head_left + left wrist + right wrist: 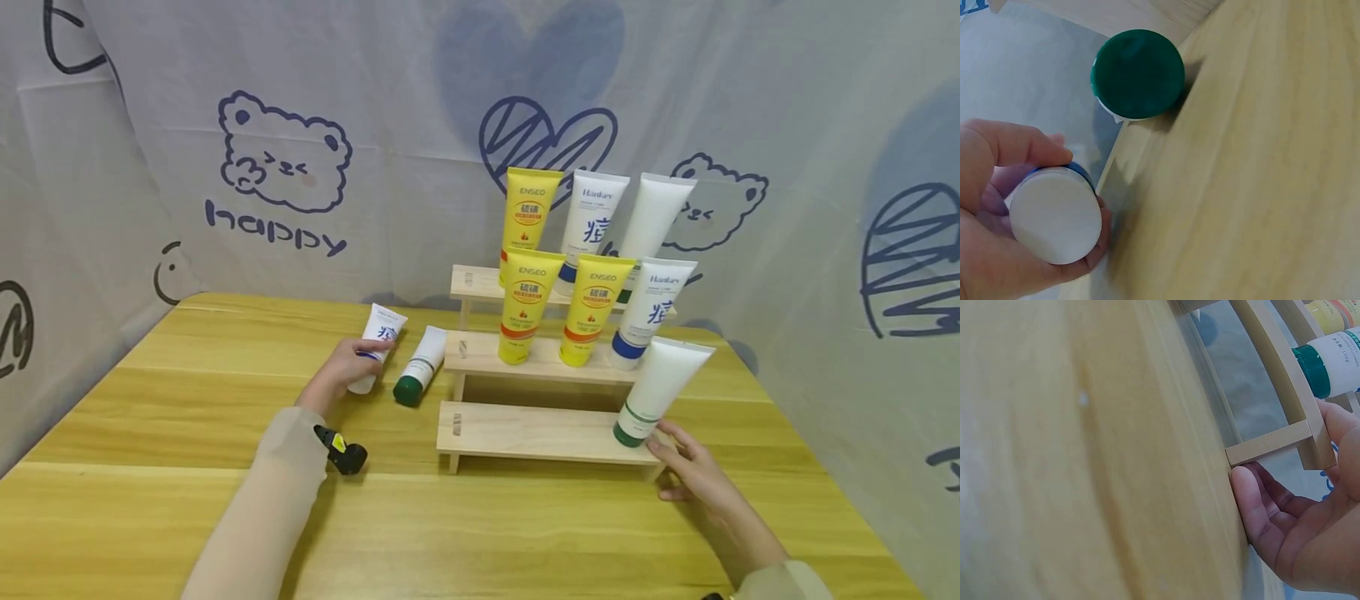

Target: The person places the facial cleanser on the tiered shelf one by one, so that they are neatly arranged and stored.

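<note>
My left hand (358, 360) grips a white tube with a blue band (384, 323) lying on the table at the rack's left; its white cap (1055, 217) faces the left wrist camera. Just right of it lies a white tube with a green cap (420, 367). My right hand (693, 467) is at the right end of the lowest step of a wooden display rack (525, 429), its fingers loosely bent beside the leg (1269, 442). Close above that hand, another green-capped white tube (663, 387) stands on the step.
On the middle step stand two yellow tubes (525, 308) and a blue-banded white tube (652, 308). The top step holds a yellow tube (528, 208), a blue-banded white tube (592, 217) and a plain white tube (656, 217). A printed cloth (405, 150) hangs behind the wooden table (480, 533).
</note>
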